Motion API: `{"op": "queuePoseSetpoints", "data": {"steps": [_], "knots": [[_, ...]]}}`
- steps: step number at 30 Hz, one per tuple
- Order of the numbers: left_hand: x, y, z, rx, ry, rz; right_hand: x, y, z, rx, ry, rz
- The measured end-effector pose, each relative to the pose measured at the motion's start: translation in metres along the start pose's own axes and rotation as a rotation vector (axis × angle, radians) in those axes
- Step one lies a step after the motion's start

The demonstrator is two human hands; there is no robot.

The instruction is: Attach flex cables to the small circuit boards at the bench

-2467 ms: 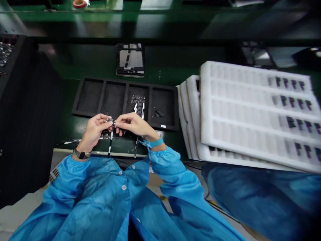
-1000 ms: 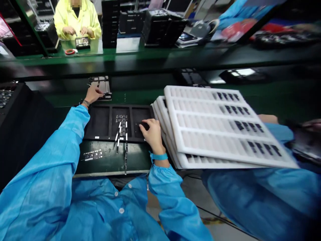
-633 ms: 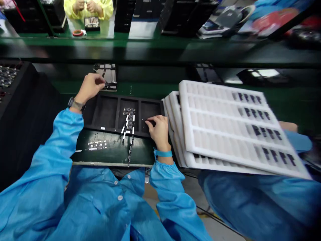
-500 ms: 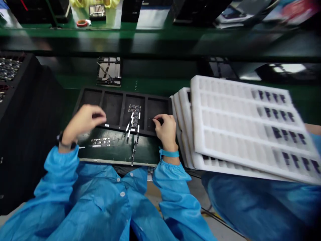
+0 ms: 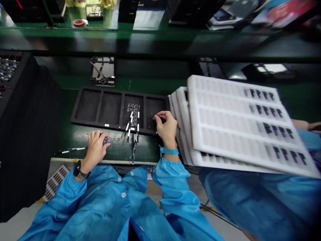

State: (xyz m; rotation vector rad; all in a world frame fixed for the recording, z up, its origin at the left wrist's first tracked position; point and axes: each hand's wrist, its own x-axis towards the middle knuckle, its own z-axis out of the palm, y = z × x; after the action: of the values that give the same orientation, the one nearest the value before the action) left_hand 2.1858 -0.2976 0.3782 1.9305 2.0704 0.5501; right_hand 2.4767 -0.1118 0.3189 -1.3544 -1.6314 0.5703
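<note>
So you've got two hands on the go. Your left hand [image 5: 97, 144] is closed around one small circuit board [image 5: 106, 140] at the near side of the surface [image 5: 120, 150]; your fingers cover most of it. One black-and-white strip [image 5: 75, 149] pokes out to the left of that hand, and whether it joins the board is hidden.

Your right hand [image 5: 167, 125] is over the rightmost of four compartments in the black tray [image 5: 87, 105], thumb and fingertips close together. Can't tell if they're pinching anything.

Between your hands and a bit beyond, the third compartment from the left has more boards [image 5: 134, 114], overlapping too much to count, with several strips hanging over the near edge.

Right of your right hand there's a stack of white foam trays [image 5: 213, 115], at least three. The top one shows 16 black pieces [image 5: 267, 128], four rows of four, kinda blurry. Past it, someone else's arm [image 5: 299, 125] is cut off by the stack and frame.
</note>
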Motion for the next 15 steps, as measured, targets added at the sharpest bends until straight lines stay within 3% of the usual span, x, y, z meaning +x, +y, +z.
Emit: {"op": "queuePoseSetpoints", "data": {"steps": [9, 15], "knots": [[0.009, -0.005, -0.010, -0.104, -0.100, 0.009, 0.000, 0.000, -0.001, -0.004, -0.032, 0.038], [0.011, -0.005, -0.012, -0.068, -0.155, 0.102, 0.000, -0.002, 0.000, 0.059, -0.040, 0.037]]}}
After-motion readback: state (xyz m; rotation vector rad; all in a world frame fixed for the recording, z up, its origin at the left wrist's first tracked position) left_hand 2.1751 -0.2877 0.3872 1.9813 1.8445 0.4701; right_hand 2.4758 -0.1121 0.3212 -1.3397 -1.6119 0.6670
